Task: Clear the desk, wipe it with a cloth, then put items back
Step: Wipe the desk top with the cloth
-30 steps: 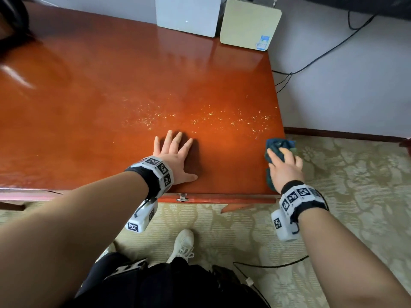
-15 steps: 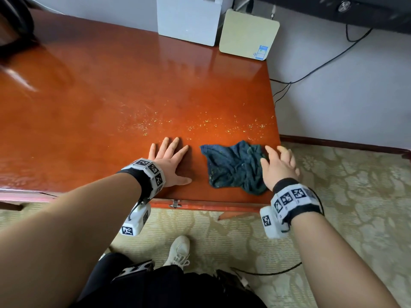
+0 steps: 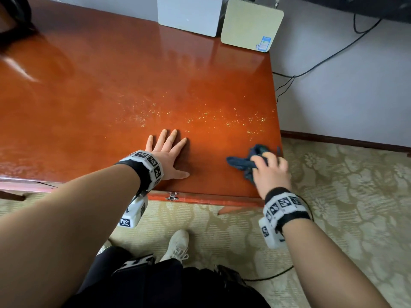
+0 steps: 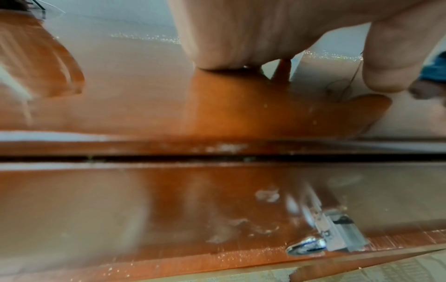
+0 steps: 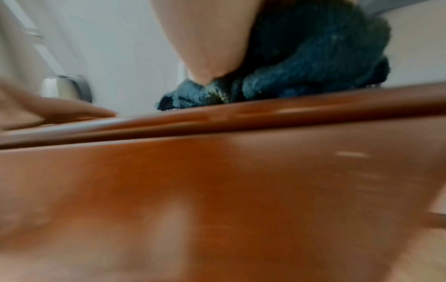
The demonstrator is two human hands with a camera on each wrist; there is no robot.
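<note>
A glossy red-brown desk (image 3: 111, 90) fills the head view, with a band of small glittering specks (image 3: 200, 116) across its near right part. My left hand (image 3: 169, 154) lies flat on the desktop near the front edge, fingers spread. My right hand (image 3: 270, 172) grips a bunched dark blue cloth (image 3: 242, 163) at the desk's front right corner. The right wrist view shows the cloth (image 5: 313, 63) crumpled under my fingers (image 5: 207, 47) on the desk's edge. In the left wrist view my palm (image 4: 241, 34) rests on the wood.
Two flat panels, one white (image 3: 189, 14) and one pale yellow (image 3: 251, 23), lean against the wall at the desk's back right. Cables (image 3: 322, 61) run over the floor to the right. A patterned carpet (image 3: 344, 196) lies below. A drawer latch (image 3: 171, 196) sits on the front edge.
The cloth was spread on the desk between my hands half a second ago; now my right hand has bunched it and drawn it right toward the corner. My left hand stays put.
</note>
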